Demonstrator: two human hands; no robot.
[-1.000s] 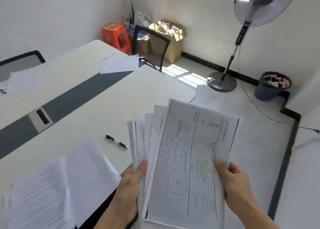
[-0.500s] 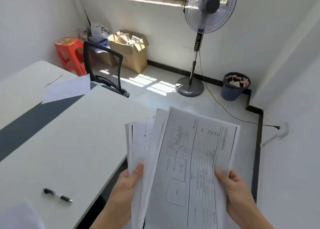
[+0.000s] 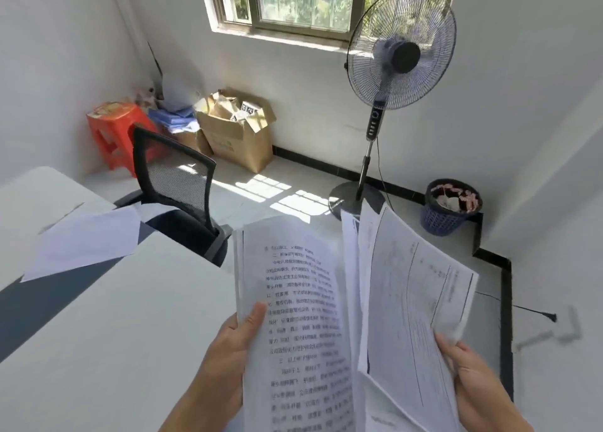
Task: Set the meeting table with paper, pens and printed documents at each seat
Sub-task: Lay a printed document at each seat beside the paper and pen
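Two grips, both on printed pages held up in front of me, off the desk [image 3: 114, 333].

Left grip [image 3: 228, 360]: thumb pressed flat on the front of the text page [image 3: 303, 317], near its left edge. Fingers are behind the paper, not seen. The page faces me; it carries dense printed lines, too blurred to read.

Right grip [image 3: 479, 389]: fingers curled round the lower right edge of the form page [image 3: 414, 301], pinching it. The form page carries ruled lines and a frame. It tilts away to the right, splayed from the text page like an opened book.

Between the two pages stand the edges of inner sheets [image 3: 350, 268]. Their count cannot be told, nor which grip has them.

Desk: white with a dark strip [image 3: 39, 301] down its middle, lying to my left. One loose sheet [image 3: 85, 242], plain white, lies flat at the far end, partly over the strip and well apart from both grips. A black mesh chair [image 3: 176, 183] is just beside that end.

Floor beyond: a standing fan [image 3: 401, 50] is under the window [image 3: 303, 1], and a blue bin [image 3: 452, 208] with scraps in it is near the fan's base. A cardboard box [image 3: 238, 138] and an orange stool [image 3: 114, 131] are by the far wall.
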